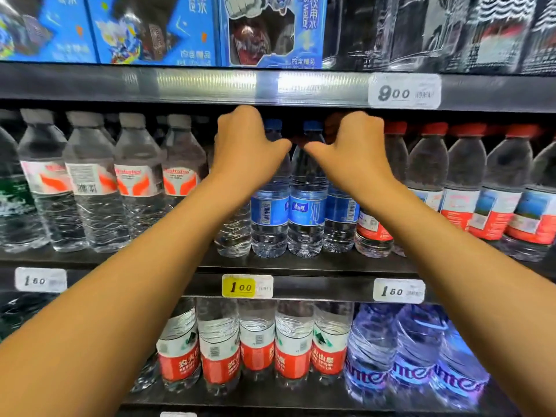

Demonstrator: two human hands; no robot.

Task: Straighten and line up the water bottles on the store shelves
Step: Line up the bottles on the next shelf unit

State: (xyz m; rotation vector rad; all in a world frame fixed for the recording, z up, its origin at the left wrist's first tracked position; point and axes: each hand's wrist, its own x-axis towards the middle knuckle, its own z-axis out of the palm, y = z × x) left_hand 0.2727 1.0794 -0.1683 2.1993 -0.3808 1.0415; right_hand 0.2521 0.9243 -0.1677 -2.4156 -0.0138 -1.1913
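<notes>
My left hand [245, 145] and right hand [355, 149] both reach over the upright clear blue-labelled water bottles [307, 191] between them, fingers hidden, grip unclear.

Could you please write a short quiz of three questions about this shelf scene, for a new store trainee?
1. True or false: both hands reach to the middle shelf.
2. Which cap colour have the bottles between the left hand and the right hand? A) red B) blue C) grey
3. Fill in: the yellow price tag reads ____.

Key:
1. True.
2. B: the blue-label bottles have blue caps.
3. 1.00
</notes>
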